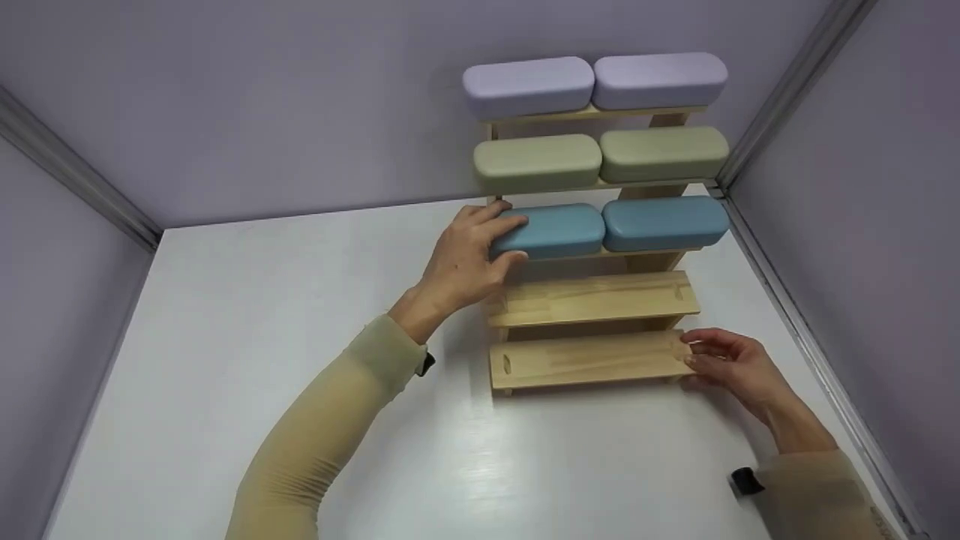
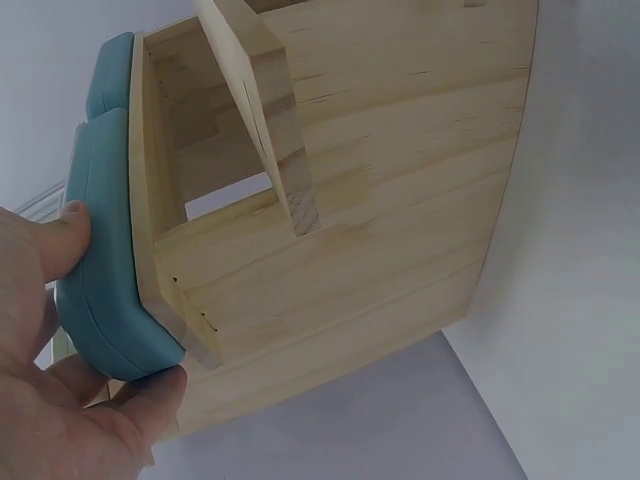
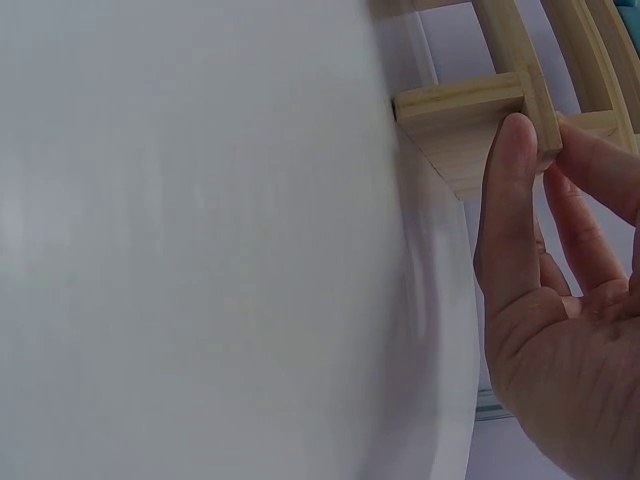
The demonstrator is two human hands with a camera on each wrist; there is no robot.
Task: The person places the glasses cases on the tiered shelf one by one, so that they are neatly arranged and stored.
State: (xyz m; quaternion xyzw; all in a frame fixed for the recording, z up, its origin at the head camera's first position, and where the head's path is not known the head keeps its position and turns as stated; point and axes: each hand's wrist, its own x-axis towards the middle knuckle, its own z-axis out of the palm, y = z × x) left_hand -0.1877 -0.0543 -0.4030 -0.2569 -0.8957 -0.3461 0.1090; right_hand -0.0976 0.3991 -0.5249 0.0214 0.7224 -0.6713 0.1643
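A stepped wooden rack stands at the right side of the white table. My left hand grips the outer end of the left blue rounded case, which lies on the middle step. Thumb and fingers sit on opposite sides of the case in the left wrist view, where a seam runs along its side. Touching its inner end is a second blue case. My right hand pinches the right end of the lowest step, thumb on one face and fingers on the other.
Two green cases lie side by side on the step above, and two lilac cases on the top one. The fourth step is bare wood. Grey-lilac walls enclose the table behind and at both sides.
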